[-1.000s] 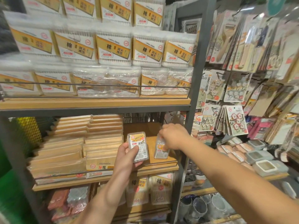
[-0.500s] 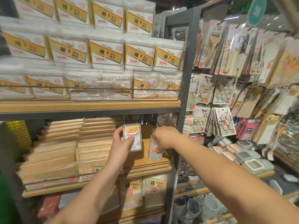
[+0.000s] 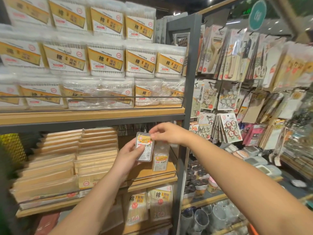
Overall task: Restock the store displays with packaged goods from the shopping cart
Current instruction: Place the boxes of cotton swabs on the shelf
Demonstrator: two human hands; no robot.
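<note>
The left hand (image 3: 127,154) grips a small pack (image 3: 144,147) upright; the right hand (image 3: 166,133) pinches its top, likely to take it.

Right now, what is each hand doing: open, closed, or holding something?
Left hand: holds the dental floss pack from below.
Right hand: fingers pinch the top edge of the same pack.

Both forearms bare to frame edge; left hand (image 3: 128,154), right hand (image 3: 166,134) ungloved, unadorned.
</note>
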